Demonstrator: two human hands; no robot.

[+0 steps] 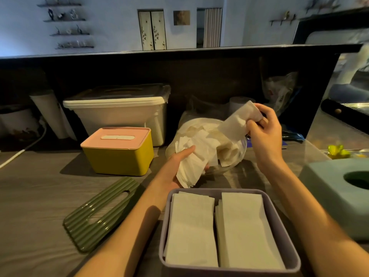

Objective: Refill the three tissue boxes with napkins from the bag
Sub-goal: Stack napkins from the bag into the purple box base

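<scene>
An open grey tissue box [287,254] sits at the near edge with two stacks of white napkins side by side inside. Behind it lies a clear plastic bag [233,150] stuffed with loose napkins. My left hand [177,166] holds a bunch of napkins [191,168] at the bag's mouth. Above the bag's right side, my right hand [263,128] pinches a few napkins [239,118]. A yellow tissue box [117,156] with a pink lid stands to the left. A pale blue tissue box [335,196] is at the right edge.
A ribbed green lid [99,210] lies on the wooden counter [34,196] at the left. A white lidded storage bin [119,110] stands behind the yellow box. A dark back panel [199,76] walls off the counter. A white cable [22,150] runs at far left.
</scene>
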